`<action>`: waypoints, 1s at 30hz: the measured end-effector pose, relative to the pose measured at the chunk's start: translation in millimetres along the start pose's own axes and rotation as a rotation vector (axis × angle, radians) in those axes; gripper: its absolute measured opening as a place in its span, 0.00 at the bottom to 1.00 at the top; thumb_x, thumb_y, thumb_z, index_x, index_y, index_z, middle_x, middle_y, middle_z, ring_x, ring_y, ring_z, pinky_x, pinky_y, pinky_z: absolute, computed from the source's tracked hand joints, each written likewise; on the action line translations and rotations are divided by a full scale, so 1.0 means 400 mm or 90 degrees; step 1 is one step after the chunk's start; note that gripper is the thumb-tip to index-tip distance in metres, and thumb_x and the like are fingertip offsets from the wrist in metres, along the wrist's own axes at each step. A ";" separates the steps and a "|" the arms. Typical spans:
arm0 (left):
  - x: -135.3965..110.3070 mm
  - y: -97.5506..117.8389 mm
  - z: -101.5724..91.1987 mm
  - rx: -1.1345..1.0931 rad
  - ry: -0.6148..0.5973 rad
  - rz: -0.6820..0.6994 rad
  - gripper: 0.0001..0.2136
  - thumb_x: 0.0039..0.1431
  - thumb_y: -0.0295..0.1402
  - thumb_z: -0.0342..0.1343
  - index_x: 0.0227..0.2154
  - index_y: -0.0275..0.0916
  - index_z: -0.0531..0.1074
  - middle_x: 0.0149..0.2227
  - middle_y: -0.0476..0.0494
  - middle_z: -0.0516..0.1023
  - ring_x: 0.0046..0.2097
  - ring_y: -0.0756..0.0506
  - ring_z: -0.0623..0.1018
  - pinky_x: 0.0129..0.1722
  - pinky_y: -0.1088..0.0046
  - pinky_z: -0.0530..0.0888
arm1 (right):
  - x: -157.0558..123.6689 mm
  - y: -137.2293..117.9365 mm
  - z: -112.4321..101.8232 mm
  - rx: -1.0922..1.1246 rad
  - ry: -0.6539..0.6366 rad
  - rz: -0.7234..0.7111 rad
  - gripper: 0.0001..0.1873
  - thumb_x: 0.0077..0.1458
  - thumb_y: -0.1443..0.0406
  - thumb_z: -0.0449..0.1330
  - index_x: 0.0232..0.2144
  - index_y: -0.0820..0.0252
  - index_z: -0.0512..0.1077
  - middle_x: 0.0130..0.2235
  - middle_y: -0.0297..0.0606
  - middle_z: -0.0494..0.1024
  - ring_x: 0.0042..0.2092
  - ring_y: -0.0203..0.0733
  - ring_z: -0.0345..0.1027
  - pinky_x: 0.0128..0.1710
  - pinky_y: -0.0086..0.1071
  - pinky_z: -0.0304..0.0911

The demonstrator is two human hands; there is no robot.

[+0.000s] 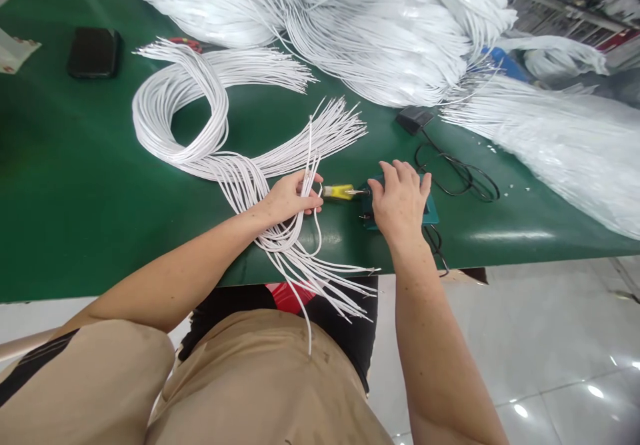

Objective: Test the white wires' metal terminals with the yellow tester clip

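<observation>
Wires (151, 118): smooth plastic, metal-tipped. Tabletop (70, 198): smooth, glossy. Garment (260, 378): matt cloth. Floor tiles (555, 332): glossy.

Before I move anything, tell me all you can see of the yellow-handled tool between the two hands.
The yellow-handled tool runs sideways across the view, over the green table. Its handle looks like plastic, duller at the end near the left hand. A thin, shiny, metal-looking shaft points toward the teal box under the right hand. Whether its tip or handle end touches anything is unclear.
</observation>
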State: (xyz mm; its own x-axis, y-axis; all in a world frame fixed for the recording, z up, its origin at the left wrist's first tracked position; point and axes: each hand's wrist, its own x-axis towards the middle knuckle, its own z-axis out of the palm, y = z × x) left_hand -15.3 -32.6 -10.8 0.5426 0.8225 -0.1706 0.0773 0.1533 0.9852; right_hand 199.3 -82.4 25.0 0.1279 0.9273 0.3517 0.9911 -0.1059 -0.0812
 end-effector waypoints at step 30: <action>-0.035 0.046 0.012 -0.027 -0.125 -0.018 0.19 0.44 0.37 0.68 0.41 0.37 0.77 0.30 0.48 0.78 0.31 0.50 0.77 0.34 0.74 0.72 | 0.014 -0.111 -0.094 0.921 -0.255 0.221 0.11 0.48 0.57 0.66 0.30 0.59 0.76 0.24 0.29 0.70 0.22 0.28 0.57 0.23 0.26 0.56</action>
State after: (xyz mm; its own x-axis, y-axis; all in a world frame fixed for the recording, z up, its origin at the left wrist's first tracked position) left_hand -17.5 -44.1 10.0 0.6932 0.6960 -0.1871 0.0620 0.2010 0.9776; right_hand 157.2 -86.1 65.5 0.0837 0.9890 -0.1217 0.0025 -0.1224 -0.9925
